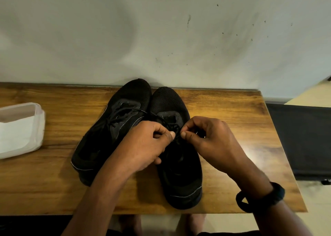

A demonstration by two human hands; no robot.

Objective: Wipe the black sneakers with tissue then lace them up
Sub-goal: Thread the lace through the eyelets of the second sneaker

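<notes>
Two black sneakers (129, 96) lie on the table (232, 121), toes toward twelve o'clock. Left hand (148, 144) and right hand (209, 141) each pinch the three-o'clock shoe's lace (177, 137). Lace judged thin, limp; hold near its ends.

The left hand (148, 144) hides part of the right sneaker (180, 175), whose lace (177, 137) is too dark to trace. The tissue pack (19, 130) runs off the left edge.

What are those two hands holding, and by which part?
The left hand and the right hand each pinch a strand of the black lace between thumb and fingertip, over the middle of the right-side sneaker.
</notes>
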